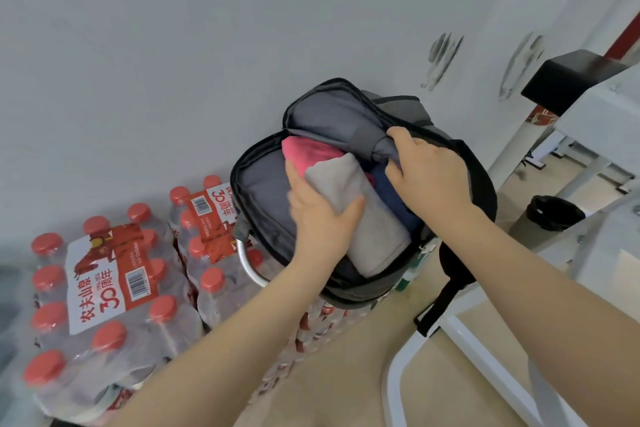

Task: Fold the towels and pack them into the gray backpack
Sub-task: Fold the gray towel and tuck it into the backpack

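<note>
Packing was judged to be well advanced. The gray fabric backpack [263, 204] stood unzipped with its mouth wide, propped against the pale wall on what looked like a stool with a curved metal rim [247, 265], though its support was mostly hidden. A folded light gray towel [367, 218] lay partly inside the main compartment, its near end deep in the bag and its far end level with the opening. The left hand [322, 222] was curled round the left edge of that towel, thumb over the top and fingers under it. Just beyond it a folded pink towel [308, 152] was seen against the far left of the opening, and a dark blue towel [394, 194] lay to the right, touching the gray one. The right hand [433, 177] was closed on a bunched fold of the gray inner lining [374, 146], by which the compartment was held apart.

Three folded towels were thus counted in or entering the bag. The gray one was not yet fully seated, and the zip was not yet closed; those steps were judged to remain. Whether further towels were waiting to be folded could not be told, since no others were in view.

Shrink-wrapped packs of red-capped water bottles [104, 291] were stacked at the near left, beside the bag. A white metal frame [460, 333] stood at the near right, with a black bin [554, 215] farther off.
</note>
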`<state>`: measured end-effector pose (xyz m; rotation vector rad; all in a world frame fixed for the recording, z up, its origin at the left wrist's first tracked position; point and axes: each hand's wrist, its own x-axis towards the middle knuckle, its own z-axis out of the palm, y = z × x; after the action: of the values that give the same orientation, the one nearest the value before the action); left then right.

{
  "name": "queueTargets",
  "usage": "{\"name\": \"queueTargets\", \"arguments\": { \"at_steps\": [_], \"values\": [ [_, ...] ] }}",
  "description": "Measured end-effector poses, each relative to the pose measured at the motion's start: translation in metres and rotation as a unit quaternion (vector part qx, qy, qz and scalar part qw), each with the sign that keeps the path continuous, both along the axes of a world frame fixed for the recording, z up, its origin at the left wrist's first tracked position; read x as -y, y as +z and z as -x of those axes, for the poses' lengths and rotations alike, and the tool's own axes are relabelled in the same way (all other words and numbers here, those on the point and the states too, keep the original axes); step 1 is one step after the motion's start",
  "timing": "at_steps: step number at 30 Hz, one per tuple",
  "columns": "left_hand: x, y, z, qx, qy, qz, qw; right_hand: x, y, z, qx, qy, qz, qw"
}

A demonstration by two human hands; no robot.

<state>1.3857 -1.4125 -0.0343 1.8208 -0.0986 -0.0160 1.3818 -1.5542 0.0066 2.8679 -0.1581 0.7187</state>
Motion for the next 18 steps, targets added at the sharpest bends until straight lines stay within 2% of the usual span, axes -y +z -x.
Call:
{"name": "queueTargets", "arguments": {
  "at_steps": [1, 2, 4, 6, 7, 11, 18],
  "values": [
    [-0.009, -0.002, 0.001, 0.106, 0.020, -0.110, 0.988, 0.001, -0.002, 0.000, 0.009, 0.004, 0.009, 1.000],
    [-0.020, -0.005, 0.001, 0.219, 0.029, -0.203, 0.954, 0.000, -0.004, -0.001, 0.018, 0.004, 0.020, 1.000],
    [-0.037, -0.021, -0.005, 0.382, -0.041, -0.331, 0.862, -0.002, -0.006, -0.002, 0.035, 0.006, 0.021, 0.999],
    [-0.046, -0.040, -0.012, 0.427, -0.168, -0.420, 0.783, 0.000, -0.010, -0.003, 0.058, 0.013, 0.004, 0.998],
    [-0.047, -0.047, -0.015, 0.422, -0.214, -0.443, 0.761, 0.001, -0.011, -0.003, 0.071, 0.012, -0.004, 0.997],
    [-0.033, -0.053, -0.033, 0.408, -0.240, -0.476, 0.741, 0.000, -0.017, 0.000, 0.087, -0.001, 0.015, 0.996],
    [0.003, -0.038, -0.068, 0.325, -0.288, -0.498, 0.750, 0.001, -0.018, 0.002, 0.081, 0.003, -0.029, 0.996]
  ]
}}
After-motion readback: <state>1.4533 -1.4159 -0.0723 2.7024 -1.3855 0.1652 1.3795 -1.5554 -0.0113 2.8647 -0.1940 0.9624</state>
